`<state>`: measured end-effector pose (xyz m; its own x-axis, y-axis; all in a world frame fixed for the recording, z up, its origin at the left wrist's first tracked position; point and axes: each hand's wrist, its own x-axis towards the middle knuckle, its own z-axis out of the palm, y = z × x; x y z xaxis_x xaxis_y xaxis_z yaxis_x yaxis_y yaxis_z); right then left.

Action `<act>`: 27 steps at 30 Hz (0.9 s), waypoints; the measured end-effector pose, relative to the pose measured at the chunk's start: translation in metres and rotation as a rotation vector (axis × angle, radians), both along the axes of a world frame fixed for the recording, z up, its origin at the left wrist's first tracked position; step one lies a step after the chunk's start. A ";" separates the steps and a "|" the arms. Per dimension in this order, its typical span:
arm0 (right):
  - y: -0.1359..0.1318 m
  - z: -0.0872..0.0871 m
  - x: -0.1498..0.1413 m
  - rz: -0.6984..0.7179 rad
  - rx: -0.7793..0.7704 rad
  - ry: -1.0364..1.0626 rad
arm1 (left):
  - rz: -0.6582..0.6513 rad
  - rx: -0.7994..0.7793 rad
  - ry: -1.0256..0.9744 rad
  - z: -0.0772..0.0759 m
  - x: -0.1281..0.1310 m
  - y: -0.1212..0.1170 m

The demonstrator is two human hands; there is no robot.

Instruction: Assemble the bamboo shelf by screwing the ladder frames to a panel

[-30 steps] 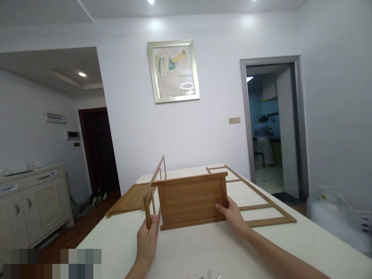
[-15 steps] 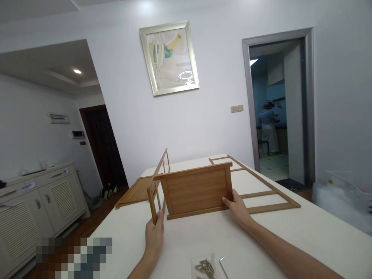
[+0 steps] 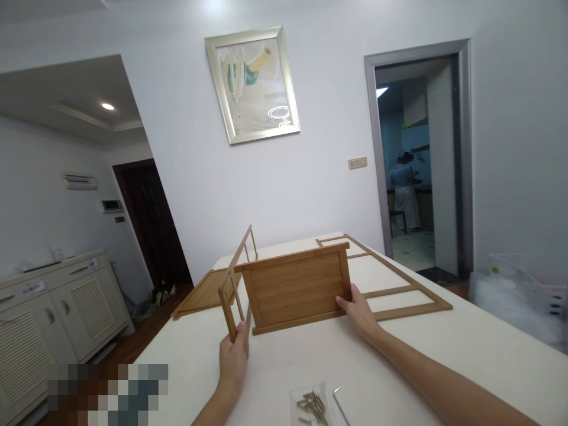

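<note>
My left hand (image 3: 234,358) is closed around the near lower part of a slim wooden side frame (image 3: 227,296), which stands on edge and runs away from me. With my right hand (image 3: 357,309) I grip the right end of a wooden shelf panel (image 3: 297,287), thumb on its near face. The panel stands on its long edge on the white table, its left end against or very near the side frame; whether they are joined I cannot tell. Closer to me lie a clear bag of screws (image 3: 313,407) and a hex key (image 3: 341,405).
Another wooden frame (image 3: 428,307) lies flat on the table (image 3: 488,355) at the right. More wooden panels (image 3: 202,293) lie at the left edge. A white cabinet (image 3: 84,296) stands at far left. Beyond the doorway, a person (image 3: 404,189) stands. Clear plastic wrapping (image 3: 501,302) sits at right.
The whole view has shifted slightly. Both hands keep their hold, and the panel and side frame stay nearly as they were against each other.
</note>
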<state>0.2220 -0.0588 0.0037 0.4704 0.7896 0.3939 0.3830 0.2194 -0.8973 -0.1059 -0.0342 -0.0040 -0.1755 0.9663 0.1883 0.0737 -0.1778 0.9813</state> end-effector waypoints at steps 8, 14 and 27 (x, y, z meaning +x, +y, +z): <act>0.000 0.000 -0.005 0.002 -0.008 -0.059 | -0.032 0.001 -0.085 0.001 0.002 -0.002; -0.001 -0.001 -0.004 -0.017 -0.020 -0.085 | -0.030 -0.008 -0.088 0.001 0.001 -0.003; -0.002 0.002 -0.006 -0.032 -0.034 -0.068 | -0.053 0.004 -0.149 0.002 0.000 -0.004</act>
<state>0.2159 -0.0613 0.0055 0.4689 0.7880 0.3990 0.4498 0.1757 -0.8757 -0.1061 -0.0387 -0.0023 -0.1502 0.9743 0.1677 -0.0823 -0.1813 0.9800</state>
